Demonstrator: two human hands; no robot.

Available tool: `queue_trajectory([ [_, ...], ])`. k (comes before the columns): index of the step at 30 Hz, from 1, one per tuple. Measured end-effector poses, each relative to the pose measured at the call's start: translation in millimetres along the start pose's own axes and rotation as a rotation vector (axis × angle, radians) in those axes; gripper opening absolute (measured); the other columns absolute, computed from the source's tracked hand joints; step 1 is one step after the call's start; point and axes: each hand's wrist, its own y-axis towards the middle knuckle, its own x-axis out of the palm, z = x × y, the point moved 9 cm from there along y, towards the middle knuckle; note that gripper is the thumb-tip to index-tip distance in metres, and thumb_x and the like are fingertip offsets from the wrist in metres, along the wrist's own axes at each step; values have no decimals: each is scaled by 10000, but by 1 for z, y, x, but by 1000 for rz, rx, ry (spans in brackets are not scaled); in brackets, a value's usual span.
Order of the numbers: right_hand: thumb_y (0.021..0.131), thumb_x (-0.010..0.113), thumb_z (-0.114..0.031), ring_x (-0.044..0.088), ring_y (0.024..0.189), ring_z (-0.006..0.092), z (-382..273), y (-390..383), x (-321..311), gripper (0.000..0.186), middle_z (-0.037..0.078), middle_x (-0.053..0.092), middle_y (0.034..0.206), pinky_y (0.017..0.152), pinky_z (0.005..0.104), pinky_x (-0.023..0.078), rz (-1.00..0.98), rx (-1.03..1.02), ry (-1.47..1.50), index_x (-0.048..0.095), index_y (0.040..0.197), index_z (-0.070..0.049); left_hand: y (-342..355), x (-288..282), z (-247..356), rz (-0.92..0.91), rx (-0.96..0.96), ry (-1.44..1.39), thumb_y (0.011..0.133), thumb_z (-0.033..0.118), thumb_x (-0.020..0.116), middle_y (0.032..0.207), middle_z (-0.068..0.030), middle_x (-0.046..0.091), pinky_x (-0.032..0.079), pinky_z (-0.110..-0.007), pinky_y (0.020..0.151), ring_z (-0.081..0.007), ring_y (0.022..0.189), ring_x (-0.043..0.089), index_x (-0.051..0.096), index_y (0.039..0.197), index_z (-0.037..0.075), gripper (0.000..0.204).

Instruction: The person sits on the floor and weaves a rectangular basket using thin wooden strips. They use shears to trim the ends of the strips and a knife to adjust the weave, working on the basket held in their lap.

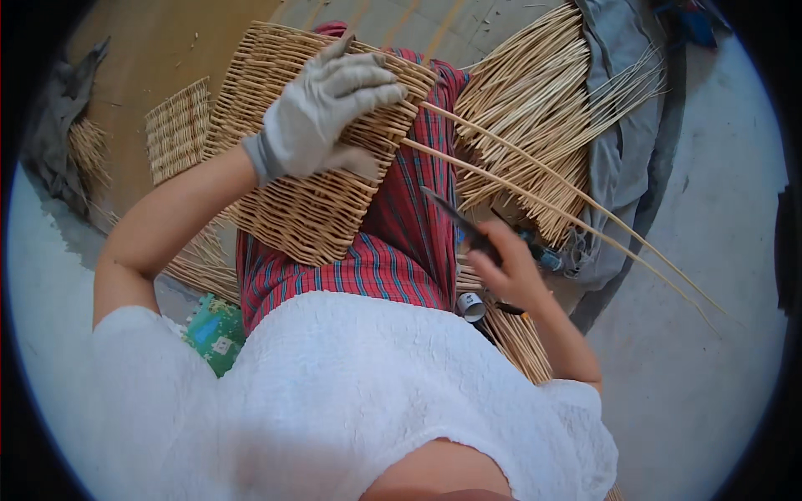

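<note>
Tan woven panel (pixel 305 213): landmark; it lay aslant over the lap, its right edge running from far right to near left. Which side was longer could not be told.
Loose rod bundle (pixel 526 108): well to the panel's right, fanned over the floor.
Red plaid cloth (pixel 405 213): under the panel, showing past its right and near edges.
Two long rods (pixel 522 189): they left the panel's right edge side by side, long axes slanting rightward and back toward the person.
Gloved left hand (pixel 322 113): over the panel, fingers extended, thumb apart, fingertips by the right edge where the upper rod emerged; how hard it pressed could not be told.
Small woven panel (pixel 177 129): just beyond the landmark panel's left edge.
Bare right hand (pixel 508 267): right of the panel, fingers wrapped around a handle, nearer the rods' middle run; the left was nearer their roots.
Knife (pixel 452 213): between the panel and the right hand, blade aimed up-left at the panel's edge, tip near the lower rod, seemingly not touching.
</note>
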Motion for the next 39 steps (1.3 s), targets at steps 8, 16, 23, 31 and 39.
queue_trajectory([
  [8,915,744,-101,703,709,187,-28,14,24,622,117,776,959,678,320,541,-115,85,98,616,1505,-254,-15,15,21,-149,-24,135,659,925,536,1683,-158,358,151,-538,1333,-333,1582,296,338,1640,73,1315],
  [16,942,709,-105,712,754,136,-24,26,27,501,85,799,1032,696,310,551,-148,92,153,694,1424,-242,-16,15,17,-175,-44,140,637,938,496,1703,-138,330,143,-526,1336,-324,1590,280,320,1651,90,1334],
  [23,925,720,-121,729,765,178,-23,37,24,505,83,792,1005,702,333,565,-172,54,55,701,1409,-263,-16,19,14,-188,-51,115,632,923,512,1714,-131,312,129,-548,1336,-305,1600,259,328,1651,94,1327],
  [31,886,746,-50,747,876,190,-26,71,28,521,118,786,1053,777,338,572,-412,84,-120,718,1391,-177,-18,28,19,-235,-21,99,585,837,616,1727,-116,291,109,-573,1336,-291,1615,222,312,1661,107,1335],
  [39,921,700,-131,619,605,140,-16,80,33,487,90,772,925,618,341,525,-374,-70,50,713,1405,-188,-16,27,18,-210,5,85,598,842,603,1723,-117,300,110,-572,1336,-291,1613,225,335,1651,99,1316],
])
